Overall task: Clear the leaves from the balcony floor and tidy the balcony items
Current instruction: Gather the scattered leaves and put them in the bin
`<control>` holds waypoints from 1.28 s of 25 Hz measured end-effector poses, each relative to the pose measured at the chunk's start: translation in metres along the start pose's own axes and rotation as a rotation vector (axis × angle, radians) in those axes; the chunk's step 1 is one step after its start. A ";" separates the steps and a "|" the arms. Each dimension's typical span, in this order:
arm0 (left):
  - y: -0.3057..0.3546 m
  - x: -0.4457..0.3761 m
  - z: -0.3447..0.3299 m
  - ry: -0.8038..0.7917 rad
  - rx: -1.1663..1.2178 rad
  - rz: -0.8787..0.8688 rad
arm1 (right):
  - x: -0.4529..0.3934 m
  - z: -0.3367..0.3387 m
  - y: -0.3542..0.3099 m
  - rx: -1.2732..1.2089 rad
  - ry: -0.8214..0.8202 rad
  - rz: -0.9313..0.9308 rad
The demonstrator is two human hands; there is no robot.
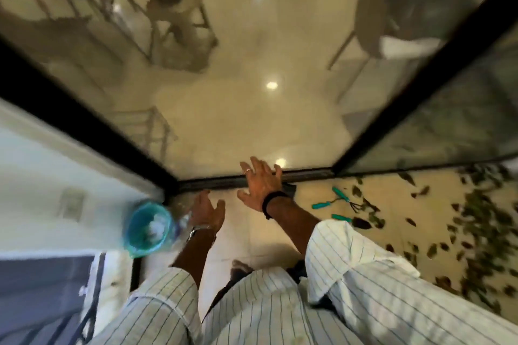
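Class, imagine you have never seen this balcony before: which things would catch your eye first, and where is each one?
Two open hands reach forward at the centre, the right hand over the dark door track and the left hand just beside a blurred turquoise bucket. To the right, dry leaves litter the pale floor. Between hands and leaves lie small garden tools with green handles.

leaves (473, 218): dry, brown-green, lay scattered over the pale balcony floor (308, 204) at right
garden tools (337, 206): teal-handled, lay among the nearest leaves
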State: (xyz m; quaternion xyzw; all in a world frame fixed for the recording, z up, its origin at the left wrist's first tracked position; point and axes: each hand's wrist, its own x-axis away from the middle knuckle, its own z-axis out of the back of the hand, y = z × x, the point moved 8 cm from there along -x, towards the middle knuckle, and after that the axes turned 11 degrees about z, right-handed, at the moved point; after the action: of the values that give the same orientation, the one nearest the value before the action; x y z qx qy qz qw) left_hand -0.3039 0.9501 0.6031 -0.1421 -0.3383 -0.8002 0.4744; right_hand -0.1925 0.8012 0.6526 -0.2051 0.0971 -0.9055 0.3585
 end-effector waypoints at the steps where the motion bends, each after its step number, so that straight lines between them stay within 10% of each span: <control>1: 0.025 0.007 -0.020 -0.041 -0.039 -0.054 | 0.017 0.003 0.026 -0.038 0.015 -0.062; 13: 0.226 0.178 -0.266 -0.578 -0.563 -0.623 | 0.306 -0.052 0.285 -0.515 0.300 -0.904; 23: 0.250 0.334 -0.419 -0.983 -1.002 -1.119 | 0.451 -0.119 0.312 -0.790 0.459 -1.365; 32: 0.363 0.271 -0.466 -0.605 -1.163 -1.340 | 0.434 -0.089 0.402 -0.808 0.359 -1.375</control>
State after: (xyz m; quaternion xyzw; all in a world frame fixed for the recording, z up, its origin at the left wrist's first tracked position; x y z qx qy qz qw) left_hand -0.0880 0.3389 0.5584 -0.3345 -0.0052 -0.8792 -0.3393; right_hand -0.2727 0.2136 0.5740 -0.1840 0.3246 -0.8373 -0.3996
